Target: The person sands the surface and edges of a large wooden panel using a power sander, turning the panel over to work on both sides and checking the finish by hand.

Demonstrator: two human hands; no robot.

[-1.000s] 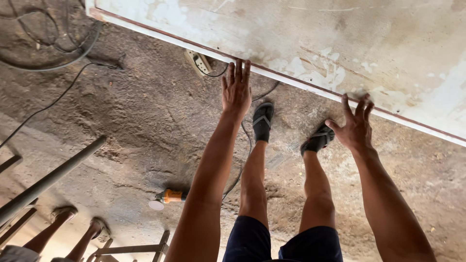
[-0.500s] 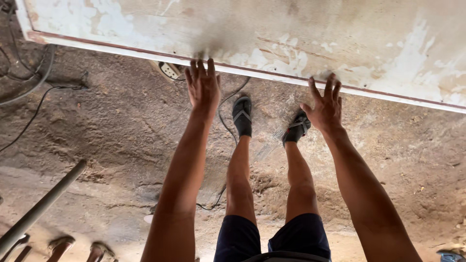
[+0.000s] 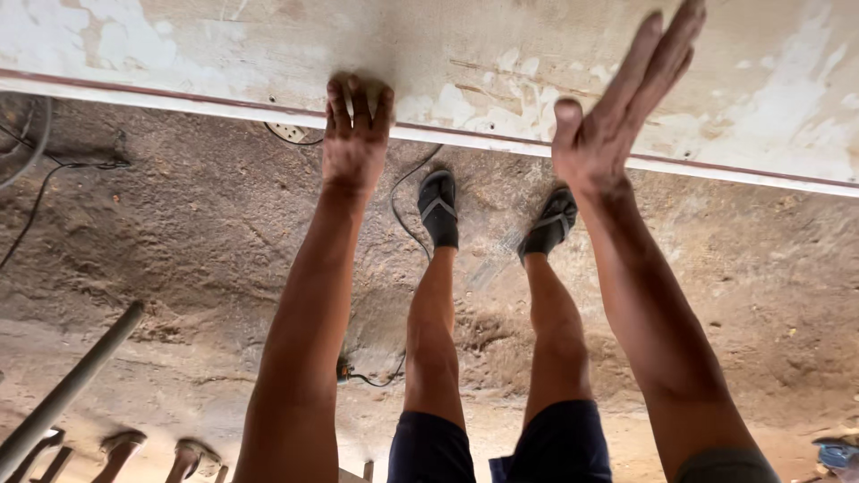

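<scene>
A large worn board point(image 3: 501, 54) with flaking white paint and a reddish edge strip spans the top of the head view, above a dusty floor. My left hand point(image 3: 356, 134) rests on the board just past its near edge, fingers bent and pressed against the surface. My right hand point(image 3: 617, 116) is raised over the board's edge, turned sideways with its fingers straight and spread; whether it touches the board I cannot tell. Neither hand holds anything. My two legs and black sandals point(image 3: 438, 210) stand on the floor below the board's edge.
A black cable point(image 3: 403, 210) runs across the floor from a socket strip point(image 3: 288, 132) half hidden under the board. A grey pipe point(image 3: 63, 394) slants at lower left beside several furniture legs point(image 3: 121, 447). A blue object point(image 3: 837, 452) lies at lower right.
The view has closed in on the board. My left hand slid further over the edge and bent its fingers. My right hand lifted from flat on the board and turned sideways.
</scene>
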